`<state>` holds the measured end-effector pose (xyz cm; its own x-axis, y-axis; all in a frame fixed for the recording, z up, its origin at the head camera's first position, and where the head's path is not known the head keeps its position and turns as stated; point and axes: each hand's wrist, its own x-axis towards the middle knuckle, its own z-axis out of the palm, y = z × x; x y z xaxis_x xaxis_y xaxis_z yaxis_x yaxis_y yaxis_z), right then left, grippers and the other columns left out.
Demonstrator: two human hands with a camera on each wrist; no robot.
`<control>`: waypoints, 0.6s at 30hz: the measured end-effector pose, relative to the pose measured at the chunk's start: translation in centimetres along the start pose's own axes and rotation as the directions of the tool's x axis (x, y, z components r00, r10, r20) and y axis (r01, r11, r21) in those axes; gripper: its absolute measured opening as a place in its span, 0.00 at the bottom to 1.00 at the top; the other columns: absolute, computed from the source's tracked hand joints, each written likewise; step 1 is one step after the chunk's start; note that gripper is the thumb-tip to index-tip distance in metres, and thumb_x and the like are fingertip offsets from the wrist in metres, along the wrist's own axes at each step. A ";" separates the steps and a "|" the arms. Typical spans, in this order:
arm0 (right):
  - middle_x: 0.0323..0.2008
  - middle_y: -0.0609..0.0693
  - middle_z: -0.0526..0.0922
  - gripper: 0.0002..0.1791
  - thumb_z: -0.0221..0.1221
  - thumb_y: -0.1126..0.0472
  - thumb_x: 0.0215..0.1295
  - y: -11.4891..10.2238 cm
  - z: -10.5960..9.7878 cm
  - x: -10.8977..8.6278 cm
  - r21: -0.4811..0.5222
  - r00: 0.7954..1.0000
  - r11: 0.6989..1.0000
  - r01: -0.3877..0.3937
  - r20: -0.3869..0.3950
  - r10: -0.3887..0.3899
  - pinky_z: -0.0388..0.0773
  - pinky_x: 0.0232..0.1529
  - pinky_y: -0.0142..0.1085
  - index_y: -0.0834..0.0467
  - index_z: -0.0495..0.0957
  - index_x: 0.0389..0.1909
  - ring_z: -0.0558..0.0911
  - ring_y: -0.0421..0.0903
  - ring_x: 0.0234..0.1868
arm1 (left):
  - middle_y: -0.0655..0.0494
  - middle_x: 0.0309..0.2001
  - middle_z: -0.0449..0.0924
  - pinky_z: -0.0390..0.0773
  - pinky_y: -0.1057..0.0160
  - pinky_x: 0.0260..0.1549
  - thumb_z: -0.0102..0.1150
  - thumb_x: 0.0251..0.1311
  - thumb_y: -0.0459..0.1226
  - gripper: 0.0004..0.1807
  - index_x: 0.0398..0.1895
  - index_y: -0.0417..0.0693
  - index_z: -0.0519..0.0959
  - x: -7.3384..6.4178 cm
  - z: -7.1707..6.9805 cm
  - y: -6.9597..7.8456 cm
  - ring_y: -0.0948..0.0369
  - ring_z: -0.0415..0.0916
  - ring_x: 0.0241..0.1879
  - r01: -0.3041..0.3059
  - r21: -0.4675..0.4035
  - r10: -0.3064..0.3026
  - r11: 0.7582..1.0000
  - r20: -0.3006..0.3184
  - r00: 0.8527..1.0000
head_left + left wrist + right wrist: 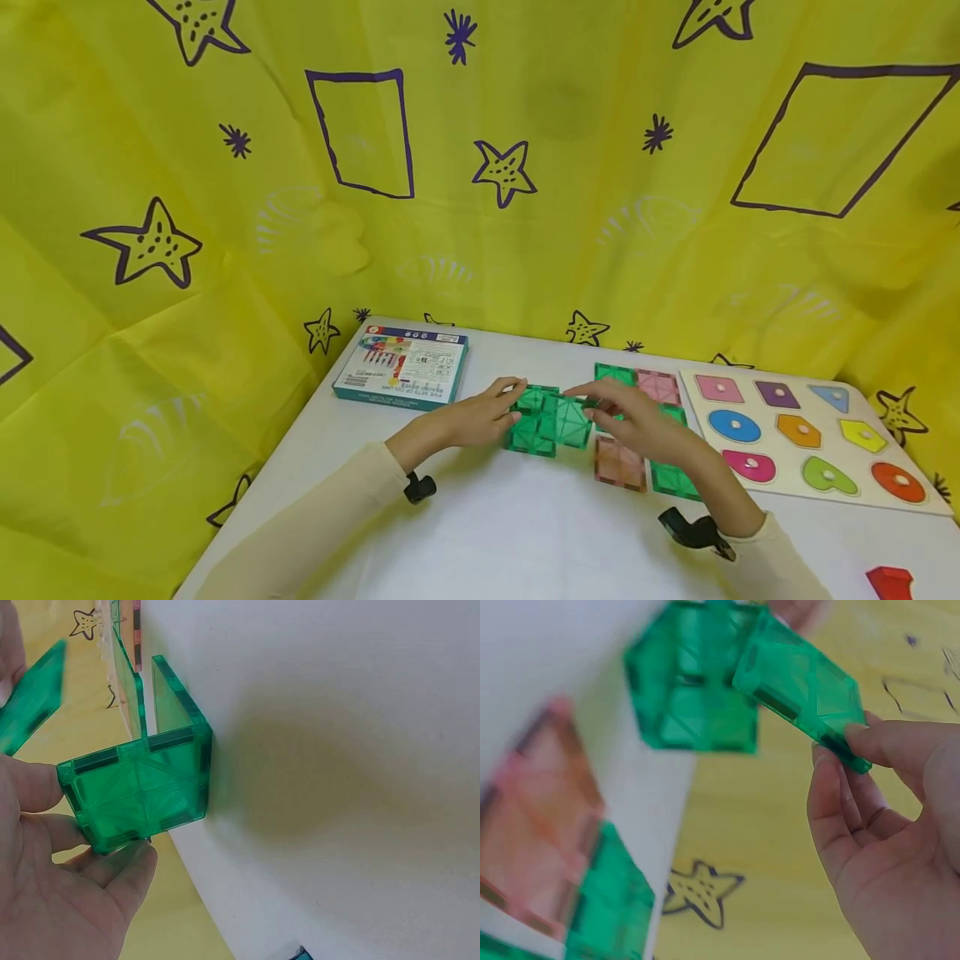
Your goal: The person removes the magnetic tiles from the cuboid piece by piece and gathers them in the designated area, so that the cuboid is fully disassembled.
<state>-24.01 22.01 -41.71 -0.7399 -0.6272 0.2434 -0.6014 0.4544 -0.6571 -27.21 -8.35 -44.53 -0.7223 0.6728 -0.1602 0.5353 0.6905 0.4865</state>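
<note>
Green see-through magnetic tiles (531,435) stand joined as upright walls on the white table. My left hand (478,417) grips them from the left side, fingers and thumb at the edges of the nearest square panel (139,791). Between thumb and fingertips, my right hand (900,795) pinches one more green square tile (802,682) by its edge. That tile is tilted and raised beside the joined walls, overlapping them in the head view. Pink tiles (620,463) and green tiles (675,481) lie partly under my right forearm.
A boxed bead set (405,367) lies at the back left. On the right is a white knob-puzzle board (795,433) with coloured shapes. A red block (890,582) sits near the front right. A yellow curtain (450,233) hangs behind the table.
</note>
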 end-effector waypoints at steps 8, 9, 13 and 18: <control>0.51 0.57 0.83 0.20 0.57 0.66 0.80 2.5 -3.8 1.4 0.001 0.984 0.989 -0.147 -0.102 0.147 0.77 0.34 0.33 0.55 0.78 0.69 0.77 0.44 0.35 | 0.49 0.86 0.39 0.61 0.49 0.78 0.35 0.87 0.47 0.35 0.87 0.46 0.43 0.1 -0.1 0.2 0.52 0.56 0.81 0.018 -0.002 -0.018 1.000 0.005 1.000; 0.52 0.59 0.83 0.20 0.57 0.65 0.80 3.0 -4.0 1.6 0.002 0.982 0.987 -0.160 -0.102 0.160 0.77 0.34 0.33 0.56 0.77 0.70 0.77 0.45 0.35 | 0.49 0.86 0.39 0.61 0.49 0.78 0.35 0.86 0.48 0.35 0.87 0.46 0.43 0.1 -0.1 0.2 0.52 0.56 0.81 0.019 0.001 -0.019 1.000 0.005 1.000; 0.59 0.63 0.80 0.21 0.56 0.65 0.81 4.4 -4.2 2.8 -0.009 0.978 0.981 -0.193 -0.087 0.191 0.77 0.34 0.34 0.57 0.77 0.71 0.80 0.50 0.39 | 0.49 0.86 0.40 0.61 0.49 0.78 0.36 0.86 0.47 0.35 0.87 0.45 0.43 0.1 -0.1 0.3 0.52 0.55 0.81 0.018 -0.006 -0.018 1.000 0.004 1.000; 0.66 0.67 0.77 0.21 0.54 0.68 0.81 5.9 -3.7 4.5 -0.043 0.976 0.977 -0.210 -0.067 0.207 0.80 0.40 0.40 0.59 0.76 0.71 0.83 0.61 0.46 | 0.48 0.86 0.39 0.60 0.49 0.78 0.36 0.87 0.46 0.35 0.87 0.45 0.43 0.0 -0.1 0.3 0.52 0.54 0.82 0.013 -0.011 -0.013 1.000 0.001 1.000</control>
<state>-32.01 24.20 -41.86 -0.8665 -0.4762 0.1494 -0.4453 0.6024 -0.6624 -27.04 -8.14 -44.32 -0.7287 0.6639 -0.1680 0.5207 0.6965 0.4936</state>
